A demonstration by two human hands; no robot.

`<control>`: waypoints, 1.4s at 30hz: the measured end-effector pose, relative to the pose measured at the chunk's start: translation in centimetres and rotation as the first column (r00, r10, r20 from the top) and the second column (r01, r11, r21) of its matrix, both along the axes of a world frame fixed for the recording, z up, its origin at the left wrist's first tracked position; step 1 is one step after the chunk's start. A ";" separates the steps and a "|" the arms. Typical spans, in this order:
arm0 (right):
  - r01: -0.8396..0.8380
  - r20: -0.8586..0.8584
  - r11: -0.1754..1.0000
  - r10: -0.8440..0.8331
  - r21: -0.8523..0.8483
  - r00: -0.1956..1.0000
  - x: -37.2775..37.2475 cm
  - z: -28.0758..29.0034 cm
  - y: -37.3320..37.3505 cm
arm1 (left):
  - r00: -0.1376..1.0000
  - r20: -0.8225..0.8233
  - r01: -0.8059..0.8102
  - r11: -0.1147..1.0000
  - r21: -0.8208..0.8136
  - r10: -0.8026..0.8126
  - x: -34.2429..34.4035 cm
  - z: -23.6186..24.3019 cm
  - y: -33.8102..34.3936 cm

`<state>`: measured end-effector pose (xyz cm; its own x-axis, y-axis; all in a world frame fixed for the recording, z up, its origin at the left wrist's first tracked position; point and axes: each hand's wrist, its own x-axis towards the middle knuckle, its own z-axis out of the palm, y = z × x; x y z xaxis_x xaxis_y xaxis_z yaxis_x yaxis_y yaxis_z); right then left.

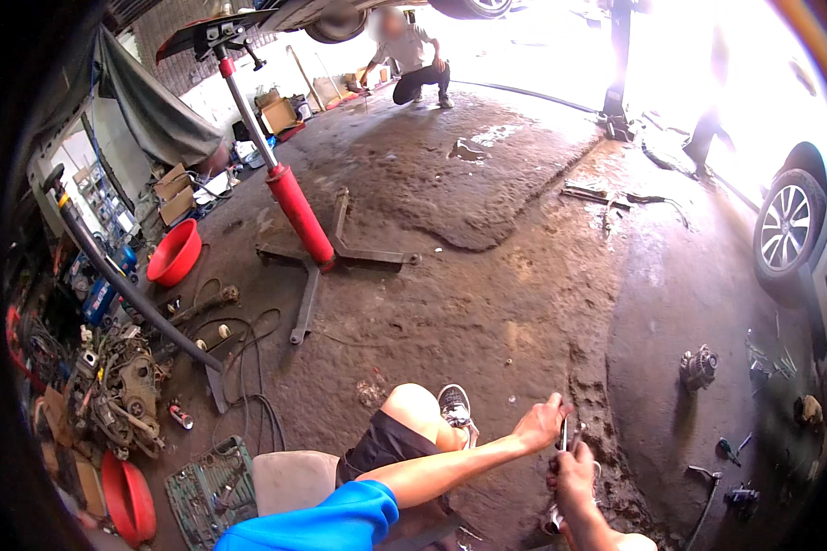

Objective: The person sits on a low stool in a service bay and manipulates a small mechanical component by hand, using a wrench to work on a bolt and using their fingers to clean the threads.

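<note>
My left hand [544, 422] is closed at the upper end of a slim metal tool [564, 432], which stands roughly upright at the lower right of centre. Just below, my right hand [574, 473] is closed round the same tool; what its lower end touches is hidden by my hand and arm. My bent knee and a sneaker [455, 404] are beside my left arm, with a pale seat [285, 482] behind.
A co-worker [418, 69] squats under a raised car. A red jack [299, 211] with splayed legs stands left of centre. An engine [124, 386], toolbox [207, 487] and red basins [175, 253] lie left; an alternator [698, 367], loose tools and a car wheel [786, 230] are right.
</note>
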<state>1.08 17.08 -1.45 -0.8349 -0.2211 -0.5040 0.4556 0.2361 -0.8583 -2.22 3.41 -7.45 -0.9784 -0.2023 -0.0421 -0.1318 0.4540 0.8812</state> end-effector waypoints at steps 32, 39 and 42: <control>-0.237 -0.295 0.478 0.788 0.846 0.540 0.7 -1.1 3.3 | 0.846 0.401 0.508 0.759 -0.407 -0.351 3.9 -4.2 -1.8; -0.365 -0.128 0.906 0.396 0.213 0.909 2.9 -2.5 -2.1 | 0.980 0.194 -0.022 0.995 -0.092 0.040 0.6 -1.3 -2.7; -0.365 -0.195 0.894 0.419 0.262 0.887 2.6 -3.5 -2.3 | 0.990 -0.142 -0.021 0.985 -0.171 -0.004 0.5 -0.7 -3.4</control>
